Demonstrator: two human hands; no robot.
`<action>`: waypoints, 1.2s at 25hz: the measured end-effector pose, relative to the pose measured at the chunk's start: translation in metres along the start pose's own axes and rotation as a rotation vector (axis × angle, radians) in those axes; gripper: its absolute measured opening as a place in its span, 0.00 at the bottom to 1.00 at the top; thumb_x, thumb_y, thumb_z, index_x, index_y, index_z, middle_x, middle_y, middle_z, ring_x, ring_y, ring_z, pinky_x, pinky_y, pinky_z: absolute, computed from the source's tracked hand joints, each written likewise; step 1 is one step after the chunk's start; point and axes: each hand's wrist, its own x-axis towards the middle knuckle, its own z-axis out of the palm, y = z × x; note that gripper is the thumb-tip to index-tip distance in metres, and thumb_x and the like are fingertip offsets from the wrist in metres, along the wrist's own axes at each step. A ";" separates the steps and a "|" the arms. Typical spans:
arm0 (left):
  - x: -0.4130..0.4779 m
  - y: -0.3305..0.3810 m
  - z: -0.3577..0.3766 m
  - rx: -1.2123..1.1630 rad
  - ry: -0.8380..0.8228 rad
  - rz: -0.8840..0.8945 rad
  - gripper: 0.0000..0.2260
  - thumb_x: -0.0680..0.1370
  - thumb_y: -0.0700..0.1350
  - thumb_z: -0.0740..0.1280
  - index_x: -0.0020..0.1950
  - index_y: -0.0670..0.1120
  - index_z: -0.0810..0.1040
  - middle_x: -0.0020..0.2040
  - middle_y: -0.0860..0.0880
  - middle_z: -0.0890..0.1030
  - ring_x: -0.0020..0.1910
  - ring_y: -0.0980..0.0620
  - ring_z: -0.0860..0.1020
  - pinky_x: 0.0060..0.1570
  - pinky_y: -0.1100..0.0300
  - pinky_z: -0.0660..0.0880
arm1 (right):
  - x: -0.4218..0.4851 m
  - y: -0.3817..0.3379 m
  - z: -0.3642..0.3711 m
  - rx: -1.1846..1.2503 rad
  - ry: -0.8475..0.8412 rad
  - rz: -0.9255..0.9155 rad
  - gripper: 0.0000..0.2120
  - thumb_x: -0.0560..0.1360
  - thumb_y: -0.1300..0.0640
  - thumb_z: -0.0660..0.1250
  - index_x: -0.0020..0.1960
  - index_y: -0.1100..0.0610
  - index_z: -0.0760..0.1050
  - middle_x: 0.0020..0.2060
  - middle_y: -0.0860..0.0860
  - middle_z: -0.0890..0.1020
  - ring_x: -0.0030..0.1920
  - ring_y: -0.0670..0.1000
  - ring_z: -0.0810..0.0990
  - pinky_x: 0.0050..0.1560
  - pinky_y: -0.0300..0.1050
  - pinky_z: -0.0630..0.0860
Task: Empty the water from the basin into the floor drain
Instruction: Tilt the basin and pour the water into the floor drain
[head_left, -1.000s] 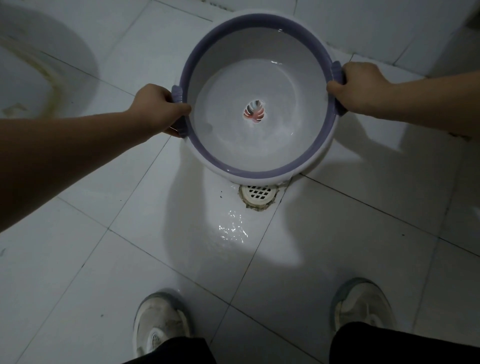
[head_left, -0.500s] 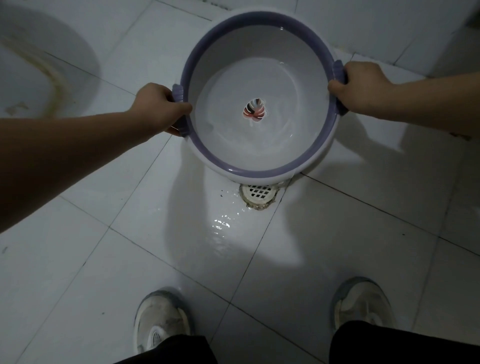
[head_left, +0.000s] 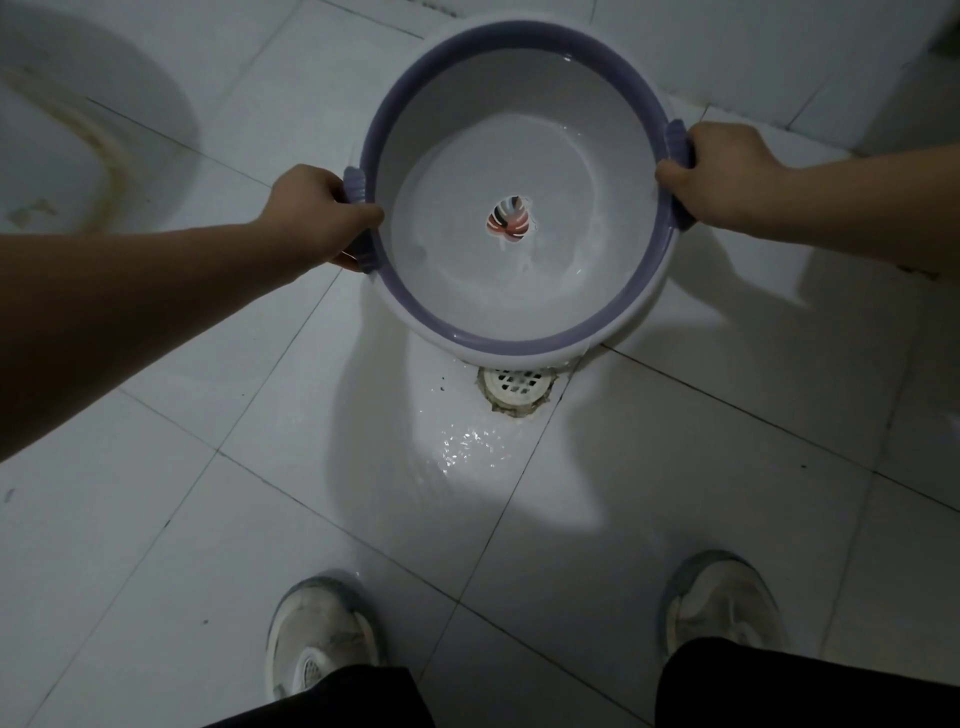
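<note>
Over the floor drain (head_left: 517, 387), the basin (head_left: 519, 338) hangs in the air, held between both hands and tipped so that its near rim sits lowest, just behind and above the grate. The left hand (head_left: 311, 213) grips the left handle (head_left: 358, 192) with its fingers curled under it and the thumb laid across the purple rim. The right hand (head_left: 727, 176) holds the right handle (head_left: 678, 140) in the same way, fingers wrapped round and thumb on the rim.

Most of the pouring looks done. Only a shallow sheet of water (head_left: 545, 280) shows inside, gathered toward the low side, and the leaf print (head_left: 511, 221) on the bottom is plain to see through it. A thin run seems to leave the lip at the near right, though it is too faint to be sure. A wet patch (head_left: 467, 441) glistens on the tile just in front of the drain, which suggests that some of the water lands beside the grate, not in it.

What is left, by the look of it, is a steeper tilt to slide out the last film and perhaps a shake of the rim. The person's shoes (head_left: 317, 639) stand well back from the wet patch.
</note>
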 end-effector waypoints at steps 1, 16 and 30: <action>0.000 0.000 0.000 0.003 0.002 0.004 0.05 0.76 0.41 0.69 0.49 0.40 0.78 0.42 0.43 0.83 0.37 0.46 0.85 0.38 0.53 0.83 | 0.000 0.000 0.000 0.001 -0.001 -0.001 0.15 0.79 0.54 0.60 0.52 0.68 0.73 0.40 0.60 0.74 0.39 0.56 0.72 0.39 0.44 0.64; -0.001 0.003 -0.001 -0.030 0.069 0.073 0.04 0.75 0.41 0.68 0.41 0.45 0.76 0.37 0.49 0.81 0.26 0.59 0.82 0.22 0.69 0.75 | 0.001 0.001 -0.004 0.006 0.056 -0.049 0.12 0.77 0.55 0.59 0.42 0.63 0.70 0.37 0.60 0.75 0.37 0.56 0.72 0.38 0.43 0.62; -0.004 0.001 -0.002 -0.008 0.083 0.075 0.05 0.75 0.41 0.68 0.47 0.40 0.78 0.36 0.49 0.81 0.25 0.61 0.81 0.21 0.71 0.73 | -0.004 0.001 -0.003 0.030 0.057 -0.054 0.13 0.77 0.54 0.59 0.43 0.64 0.72 0.36 0.59 0.76 0.33 0.55 0.72 0.34 0.42 0.63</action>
